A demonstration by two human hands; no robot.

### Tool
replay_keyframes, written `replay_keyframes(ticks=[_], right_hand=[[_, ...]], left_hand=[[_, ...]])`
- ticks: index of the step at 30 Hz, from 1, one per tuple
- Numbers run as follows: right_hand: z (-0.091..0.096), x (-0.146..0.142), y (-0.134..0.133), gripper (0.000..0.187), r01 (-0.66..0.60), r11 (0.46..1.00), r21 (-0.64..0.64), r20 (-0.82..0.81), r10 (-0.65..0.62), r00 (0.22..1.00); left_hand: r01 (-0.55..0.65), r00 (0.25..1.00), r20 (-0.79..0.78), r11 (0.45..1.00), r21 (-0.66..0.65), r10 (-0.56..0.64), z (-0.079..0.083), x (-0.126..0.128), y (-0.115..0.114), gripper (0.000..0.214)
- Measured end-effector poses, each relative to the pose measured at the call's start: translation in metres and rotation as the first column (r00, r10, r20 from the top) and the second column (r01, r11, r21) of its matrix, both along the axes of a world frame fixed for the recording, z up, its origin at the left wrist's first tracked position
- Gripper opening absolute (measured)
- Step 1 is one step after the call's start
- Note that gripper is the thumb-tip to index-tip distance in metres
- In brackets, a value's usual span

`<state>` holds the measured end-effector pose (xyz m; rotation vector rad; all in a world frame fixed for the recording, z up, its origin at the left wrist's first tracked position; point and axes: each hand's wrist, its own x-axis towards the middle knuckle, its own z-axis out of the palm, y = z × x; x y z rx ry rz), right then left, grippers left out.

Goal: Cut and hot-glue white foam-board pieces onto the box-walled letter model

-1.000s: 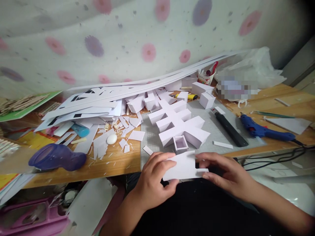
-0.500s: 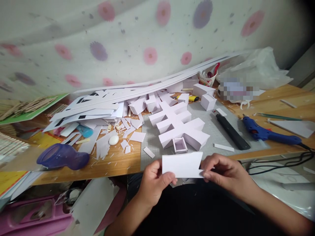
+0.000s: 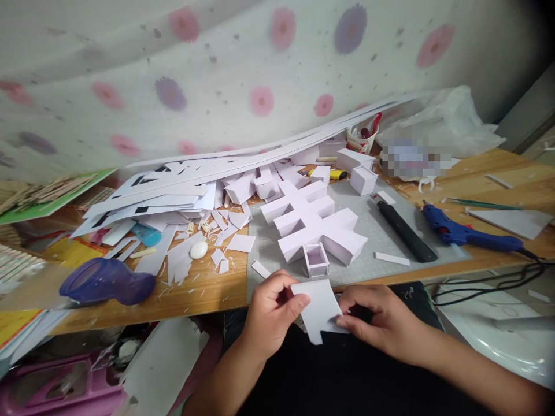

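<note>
A piece of white foam board (image 3: 319, 309) with a notched lower end hangs in front of me, tilted, just off the table's front edge. My left hand (image 3: 274, 312) grips its upper left corner between thumb and fingers. On the other side my right hand (image 3: 378, 323) is closed in a pinch at the piece's right edge; part of these fingertips is hidden. Just beyond my hands, a white model (image 3: 310, 216) of joined box shapes lies on the grey cutting mat (image 3: 373, 231). At its near end stands a small open-topped box (image 3: 317, 267).
To the right lie a black cutter-like tool (image 3: 405, 231) and a blue glue gun (image 3: 472, 234) with its cable. White offcuts (image 3: 240, 243), a purple container (image 3: 104, 281) and stacked white sheets (image 3: 160, 199) occupy the left. A paper cup (image 3: 362, 140) stands at the back.
The foam board piece has turned from lying lengthwise to hanging tilted with its notched end down. My right hand has shifted left and slightly down along with it. The view has moved slightly.
</note>
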<state>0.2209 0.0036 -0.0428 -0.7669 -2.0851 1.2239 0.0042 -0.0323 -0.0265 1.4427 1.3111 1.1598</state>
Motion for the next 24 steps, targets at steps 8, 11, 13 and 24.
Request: replay_keyframes(ticks=[8, 11, 13, 24], right_hand=[[-0.01, -0.019, -0.004, 0.024, 0.168, 0.984, -0.067, -0.108, -0.175, 0.979], [-0.009, -0.021, -0.005, 0.026, 0.075, 0.984, -0.16, -0.125, -0.095, 0.988], [-0.008, -0.02, -0.004, 0.027, -0.01, 0.982, -0.189, -0.132, -0.015, 0.991], [-0.003, -0.005, 0.003, 0.037, 0.054, 0.902, -0.428, -0.084, -0.1, 0.991]], left_hand=[[-0.074, 0.99, -0.119, 0.997, -0.023, 0.07, -0.015, 0.014, -0.013, 0.021], [0.009, 0.997, -0.069, 0.994, -0.11, -0.017, -0.015, 0.012, -0.017, 0.024], [0.038, 0.998, -0.036, 0.984, -0.175, -0.045, -0.013, 0.007, -0.019, 0.028], [0.135, 0.872, -0.448, 0.976, -0.172, -0.199, 0.016, -0.01, -0.002, 0.045]])
